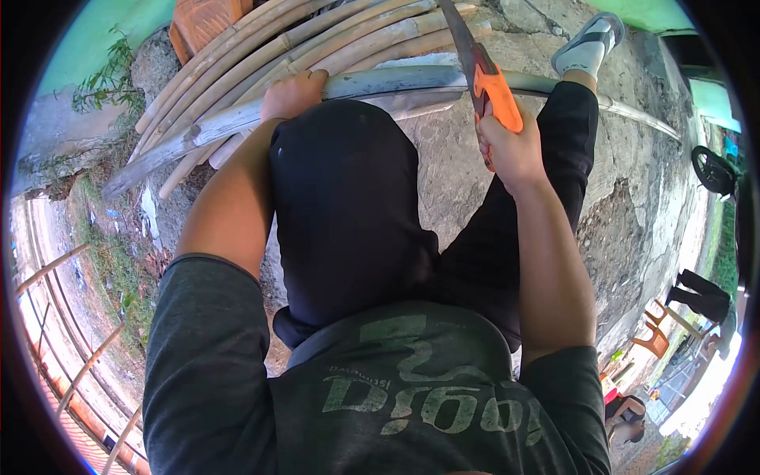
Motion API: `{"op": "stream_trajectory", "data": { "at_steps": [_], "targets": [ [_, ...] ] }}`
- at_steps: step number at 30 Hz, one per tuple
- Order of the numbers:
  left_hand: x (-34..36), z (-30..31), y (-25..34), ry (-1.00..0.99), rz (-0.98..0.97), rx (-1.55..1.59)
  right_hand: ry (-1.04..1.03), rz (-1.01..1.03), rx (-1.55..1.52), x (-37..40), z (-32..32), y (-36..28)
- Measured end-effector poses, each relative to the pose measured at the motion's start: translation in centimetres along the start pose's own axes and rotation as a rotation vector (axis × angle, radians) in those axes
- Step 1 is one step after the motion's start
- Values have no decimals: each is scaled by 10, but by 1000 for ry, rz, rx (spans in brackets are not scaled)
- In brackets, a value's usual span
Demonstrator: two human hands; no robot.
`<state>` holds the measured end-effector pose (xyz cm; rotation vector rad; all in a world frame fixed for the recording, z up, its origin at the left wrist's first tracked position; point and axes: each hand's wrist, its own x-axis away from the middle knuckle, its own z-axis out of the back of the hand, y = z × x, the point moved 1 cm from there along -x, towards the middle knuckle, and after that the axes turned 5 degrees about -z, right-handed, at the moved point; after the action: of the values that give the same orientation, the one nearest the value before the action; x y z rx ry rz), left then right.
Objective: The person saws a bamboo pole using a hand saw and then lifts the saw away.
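Note:
My right hand (511,150) is wrapped round the orange handle of a hand saw (497,99). The saw's dark blade runs up and away, crossing over a long greyish bamboo pole (396,79). That pole lies across in front of me, from the lower left to the far right. On its left part my left hand (294,96) is closed round it, just beyond my bent knee. Part of the pole's near side is hidden behind that knee. Several more bamboo poles (305,47) lie side by side just past it.
An orange plastic piece (204,25) stands at the upper left, by a rough concrete block (156,75). Cracked concrete ground (625,190) stretches to the right. Farther off are an orange chair (653,336), a dark wheel (712,170) and another person (704,297). My sandalled foot (588,51) rests beyond the pole.

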<state>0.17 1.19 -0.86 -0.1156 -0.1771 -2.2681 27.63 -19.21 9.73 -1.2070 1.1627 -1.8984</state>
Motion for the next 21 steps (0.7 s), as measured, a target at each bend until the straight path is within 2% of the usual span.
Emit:
{"op": "stream_trajectory", "data": {
  "at_steps": [4, 7, 10, 12, 15, 17, 21],
  "targets": [
    [-4, 0, -3, 50, -9, 5, 52, -74, -182, 65, 9, 20],
    [6, 3, 4, 71, -4, 39, 28, 18, -140, 93, 7, 29],
    [9, 4, 9, 43, 0, 29, 107, -13, 30, 41, -8, 24],
    [6, 9, 7, 5, 17, 7, 16, -20, -43, -4, -8, 3],
    [1, 8, 6, -28, -3, 9, -32, -44, -220, -7, 5, -9],
    [-4, -5, -6, 37, -34, 29, 12, -51, -267, 29, 20, 2],
    [4, 12, 10, -38, 44, 20, 43, 1, -290, 104, 14, 32]
  ]
}}
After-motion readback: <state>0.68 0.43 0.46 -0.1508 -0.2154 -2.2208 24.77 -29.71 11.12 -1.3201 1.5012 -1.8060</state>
